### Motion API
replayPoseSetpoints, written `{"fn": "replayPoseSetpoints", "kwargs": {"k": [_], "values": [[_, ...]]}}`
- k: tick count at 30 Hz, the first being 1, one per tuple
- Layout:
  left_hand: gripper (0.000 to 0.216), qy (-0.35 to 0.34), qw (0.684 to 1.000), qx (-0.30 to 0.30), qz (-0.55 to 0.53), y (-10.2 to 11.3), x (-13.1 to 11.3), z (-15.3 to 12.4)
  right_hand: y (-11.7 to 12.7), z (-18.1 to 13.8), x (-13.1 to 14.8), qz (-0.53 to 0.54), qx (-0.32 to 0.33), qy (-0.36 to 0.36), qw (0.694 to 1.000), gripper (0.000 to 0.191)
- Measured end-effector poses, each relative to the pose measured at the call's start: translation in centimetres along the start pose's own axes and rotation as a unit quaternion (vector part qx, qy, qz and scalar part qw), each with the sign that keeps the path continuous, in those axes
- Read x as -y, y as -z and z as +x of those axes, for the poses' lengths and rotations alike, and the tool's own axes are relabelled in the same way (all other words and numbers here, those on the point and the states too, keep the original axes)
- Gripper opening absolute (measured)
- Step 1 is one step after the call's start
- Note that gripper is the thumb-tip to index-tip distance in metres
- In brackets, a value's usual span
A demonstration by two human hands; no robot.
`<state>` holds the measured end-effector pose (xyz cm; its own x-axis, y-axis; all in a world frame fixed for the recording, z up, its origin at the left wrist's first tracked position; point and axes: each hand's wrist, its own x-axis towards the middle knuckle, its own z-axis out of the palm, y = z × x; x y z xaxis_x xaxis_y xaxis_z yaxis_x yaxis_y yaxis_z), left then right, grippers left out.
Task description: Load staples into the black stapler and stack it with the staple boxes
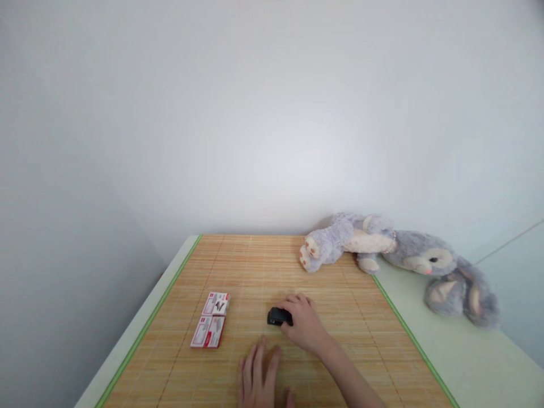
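Observation:
My right hand [304,324] rests on the bamboo mat [255,266] with its fingers curled over a small black object [277,316], which looks like a stapler. My left hand [260,377] lies flat on the mat near the front edge, fingers stretched out and slightly apart, holding nothing. Two small white and red boxes lie to the left: one box [216,304] farther from me and a second box [208,332] nearer, almost touching each other.
A grey and cream plush rabbit [399,258] lies on its side at the back right, partly on the mat and partly on the pale table [467,351]. White walls close in behind and to the left. The mat has green edging.

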<state>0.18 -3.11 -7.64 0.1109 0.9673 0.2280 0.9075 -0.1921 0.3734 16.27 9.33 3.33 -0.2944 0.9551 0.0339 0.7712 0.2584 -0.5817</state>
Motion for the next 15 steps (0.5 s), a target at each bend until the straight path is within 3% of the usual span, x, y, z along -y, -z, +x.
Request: {"fn": "replayPoseSetpoints", "kwargs": {"k": [2,5,9,12,15], "values": [[0.080,-0.017,0.999,-0.018,0.027,0.0,0.5,1.5,1.1,-0.1,-0.8,-0.004,0.019,0.016,1.000,0.043],[0.076,-0.065,0.997,-0.004,0.031,0.1,0.5,3.4,1.3,0.8,-0.5,-0.004,0.035,0.037,0.999,0.027],[0.076,-0.036,0.998,-0.031,0.046,0.4,-0.2,4.2,1.9,2.5,0.7,0.012,0.040,0.070,0.997,0.014],[0.075,0.005,0.997,-0.049,0.060,0.8,-0.7,4.3,4.5,2.8,0.4,0.043,0.043,0.103,0.993,0.018],[0.072,0.019,0.996,-0.054,0.067,1.2,-0.8,4.6,7.9,1.7,-1.6,0.089,0.034,0.104,0.990,0.027]]}}
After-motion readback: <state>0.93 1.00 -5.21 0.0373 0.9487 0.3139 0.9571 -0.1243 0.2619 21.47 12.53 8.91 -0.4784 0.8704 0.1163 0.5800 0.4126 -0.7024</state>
